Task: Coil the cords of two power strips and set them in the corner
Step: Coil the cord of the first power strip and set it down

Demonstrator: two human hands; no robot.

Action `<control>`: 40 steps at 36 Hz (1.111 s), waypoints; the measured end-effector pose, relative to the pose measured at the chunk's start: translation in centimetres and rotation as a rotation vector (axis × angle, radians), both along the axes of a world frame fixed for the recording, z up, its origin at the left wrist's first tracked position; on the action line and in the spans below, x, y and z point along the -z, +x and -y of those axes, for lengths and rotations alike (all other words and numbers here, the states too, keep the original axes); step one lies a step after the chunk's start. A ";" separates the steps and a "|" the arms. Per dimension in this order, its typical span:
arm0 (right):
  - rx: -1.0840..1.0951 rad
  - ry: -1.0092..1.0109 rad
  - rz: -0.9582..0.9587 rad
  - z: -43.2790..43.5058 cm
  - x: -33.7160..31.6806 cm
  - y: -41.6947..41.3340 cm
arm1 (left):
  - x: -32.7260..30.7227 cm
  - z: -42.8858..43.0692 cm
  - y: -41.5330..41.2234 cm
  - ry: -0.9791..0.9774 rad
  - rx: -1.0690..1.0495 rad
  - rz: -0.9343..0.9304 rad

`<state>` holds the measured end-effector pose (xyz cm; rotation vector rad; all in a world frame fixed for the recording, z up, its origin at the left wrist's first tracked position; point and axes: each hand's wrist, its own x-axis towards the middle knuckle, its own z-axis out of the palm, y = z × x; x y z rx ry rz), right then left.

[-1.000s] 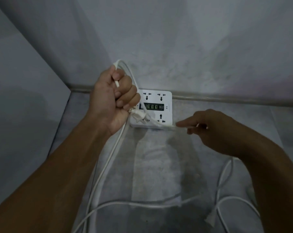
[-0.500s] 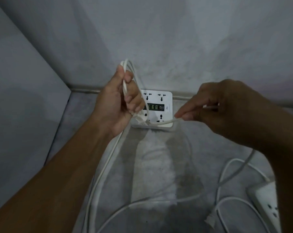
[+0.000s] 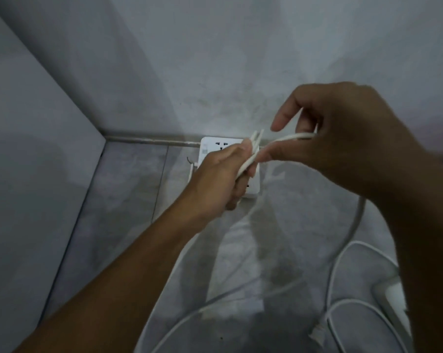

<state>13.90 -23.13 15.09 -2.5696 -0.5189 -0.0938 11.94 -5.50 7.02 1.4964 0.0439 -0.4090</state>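
A white square power strip (image 3: 216, 146) lies on the floor against the back wall, partly hidden by my left hand. My left hand (image 3: 221, 175) is closed around several gathered loops of its white cord (image 3: 249, 159) just above the strip. My right hand (image 3: 340, 138) is right beside it, holding a strand of the same cord (image 3: 291, 137) between thumb and fingers, index finger raised. More of the cord trails down across the floor (image 3: 190, 319). A second white power strip (image 3: 393, 301) lies at the lower right, partly behind my right forearm, with its loose cord (image 3: 342, 263) looping nearby.
Grey walls meet in a corner (image 3: 104, 136) at the left, with the grey floor (image 3: 128, 189) running toward me. A white plug (image 3: 318, 335) lies on the floor at the bottom right.
My right hand has risen and moved left, bringing a strand of cord over to my left hand. My left hand has shifted right, over the square strip. The view has tilted.
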 end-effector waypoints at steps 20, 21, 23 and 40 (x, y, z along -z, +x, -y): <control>0.107 0.629 -0.243 -0.2 8.8 0.8 | 0.9 -2.4 -0.4 -0.606 0.264 -0.347; 0.121 0.642 -0.227 -0.2 8.8 0.8 | 0.9 -2.4 -0.4 -0.538 0.239 -0.306; 0.145 0.665 -0.223 -0.3 8.9 1.0 | 0.8 -2.5 -0.4 -0.398 0.195 -0.235; 0.212 0.540 -0.453 0.5 11.6 -0.6 | 0.0 -4.2 0.7 -0.561 -0.068 -0.336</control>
